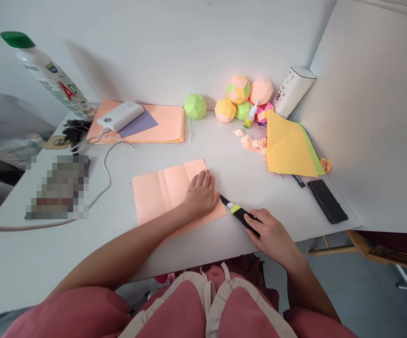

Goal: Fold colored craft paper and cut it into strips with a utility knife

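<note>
The creased peach sheet (pixel 168 190) is pinned to the tabletop (pixel 246 178) under the flat, unclenched left hand (pixel 200 193), and the grip of the right hand (pixel 272 234) is clamped on a utility knife (pixel 239 214) tipped just beside those fingers (pixel 210 180), which a slip is judged liable to cut.

A peach-coloured paper sheet (pixel 161 190) lies flat on the white table (pixel 246 183), close to the front edge and slightly askew. Several fold creases run across its width and divide it into panels. The left hand (pixel 200 192) rests palm-down on the right part of the sheet, fingers laid over the paper. At the sheet's right edge a black utility knife (pixel 240 216) with a yellow-green band slants down to the right. Its tip meets the paper beside that hand, and its rear end is gripped in the right hand (pixel 272 234).
</note>
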The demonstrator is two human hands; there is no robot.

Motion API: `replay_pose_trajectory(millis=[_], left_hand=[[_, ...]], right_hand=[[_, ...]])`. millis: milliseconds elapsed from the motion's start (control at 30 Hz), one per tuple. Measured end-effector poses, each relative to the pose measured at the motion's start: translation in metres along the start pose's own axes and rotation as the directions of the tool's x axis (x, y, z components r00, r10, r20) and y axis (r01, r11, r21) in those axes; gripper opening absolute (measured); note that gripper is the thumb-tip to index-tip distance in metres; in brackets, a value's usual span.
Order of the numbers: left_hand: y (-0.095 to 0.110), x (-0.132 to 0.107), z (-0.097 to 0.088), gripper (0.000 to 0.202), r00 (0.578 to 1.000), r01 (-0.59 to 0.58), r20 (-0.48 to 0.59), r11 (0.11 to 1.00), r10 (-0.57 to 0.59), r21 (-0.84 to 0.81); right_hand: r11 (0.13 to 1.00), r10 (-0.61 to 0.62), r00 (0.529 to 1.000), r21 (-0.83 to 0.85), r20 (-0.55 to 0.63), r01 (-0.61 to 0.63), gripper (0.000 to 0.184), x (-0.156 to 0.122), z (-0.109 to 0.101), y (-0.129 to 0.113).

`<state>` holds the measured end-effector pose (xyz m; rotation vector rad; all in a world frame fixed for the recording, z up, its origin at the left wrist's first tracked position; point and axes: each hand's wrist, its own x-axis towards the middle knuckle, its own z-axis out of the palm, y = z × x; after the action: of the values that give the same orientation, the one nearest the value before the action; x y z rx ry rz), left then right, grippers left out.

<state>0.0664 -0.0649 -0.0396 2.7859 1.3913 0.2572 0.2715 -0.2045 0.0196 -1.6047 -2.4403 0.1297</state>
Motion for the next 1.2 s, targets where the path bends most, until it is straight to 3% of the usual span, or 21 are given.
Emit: replay_pose_trajectory(millis=[133, 267, 467, 867, 1200], left_hand=[[-0.018, 0.01, -0.004, 0.042, 0.998, -0.06, -0.003, 0.998, 0.06, -0.024], [-0.03, 0.012, 0.003, 0.057, 0.999, -0.032, 0.034, 0.999, 0.031, 0.015], [-0.029, 0.012, 0.007, 0.067, 0.994, -0.014, 0.108, 0.999, 0.009, 0.046], [-0.032, 0.018, -0.011, 0.078, 0.966, -0.047, 0.259, 0.996, 0.024, 0.082], [-0.041, 0.017, -0.007, 0.093, 0.974, -0.083, 0.212, 0.996, 0.073, 0.039]], right_hand=[[1.0, -0.001, 1.0, 0.021, 0.009, 0.001, 0.028, -0.001, 0.0, 0.001], [1.0, 0.001, 1.0, 0.023, 0.01, -0.001, 0.029, -0.002, 0.0, 0.001], [0.999, 0.016, 0.999, -0.032, 0.05, -0.014, 0.029, 0.008, -0.001, 0.002], [0.995, 0.007, 0.997, -0.097, 0.077, 0.0, 0.03, 0.023, 0.001, 0.003], [0.991, 0.029, 0.988, -0.135, 0.152, -0.009, 0.031, 0.049, 0.004, 0.009]])
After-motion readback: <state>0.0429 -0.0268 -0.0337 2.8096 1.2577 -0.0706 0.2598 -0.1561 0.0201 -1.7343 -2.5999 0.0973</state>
